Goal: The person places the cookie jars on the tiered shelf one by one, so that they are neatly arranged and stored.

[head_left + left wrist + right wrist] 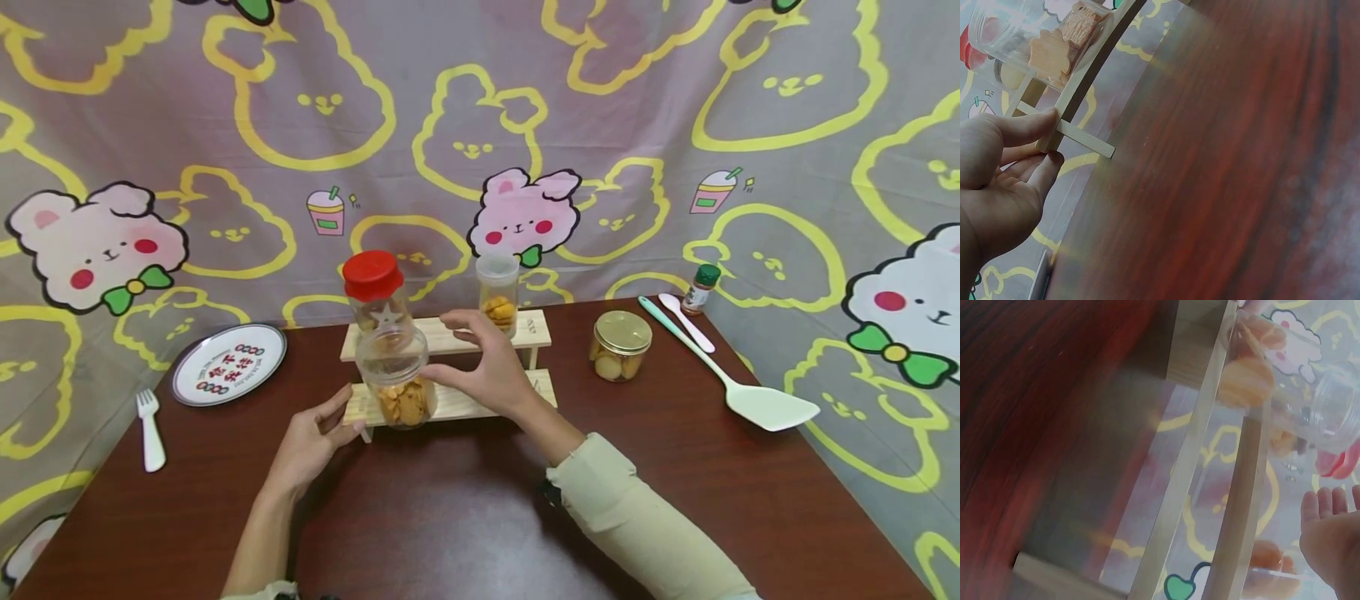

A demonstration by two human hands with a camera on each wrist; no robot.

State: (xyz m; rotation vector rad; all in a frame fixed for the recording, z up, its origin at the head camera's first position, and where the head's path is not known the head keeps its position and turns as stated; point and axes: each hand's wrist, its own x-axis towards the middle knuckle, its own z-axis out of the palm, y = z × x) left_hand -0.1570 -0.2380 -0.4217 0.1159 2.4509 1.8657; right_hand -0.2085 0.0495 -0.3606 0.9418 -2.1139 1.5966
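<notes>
A two-step wooden rack (465, 403) stands at the back of the table. My left hand (306, 446) pinches the left end of its lower board, thumb on one face and fingers on the other, as the left wrist view shows (1010, 169). On that board, near the left end, sits a clear jar (402, 392) of broken crackers. My right hand (487, 367) is beside this jar with fingers extended, holding nothing; the right wrist view shows the hand (1335, 537) apart from the jar. Behind, the upper board carries a red-lidded jar (373, 279) and a clear-lidded jar (498, 292).
Right of the rack stands a gold-lidded jar (621, 346) of round biscuits. Farther right lie a pale spatula (765, 406) and a white spoon (690, 325), with a green-capped spice bottle (701, 290) behind. At left are a plate (228, 363) and a white fork (152, 433).
</notes>
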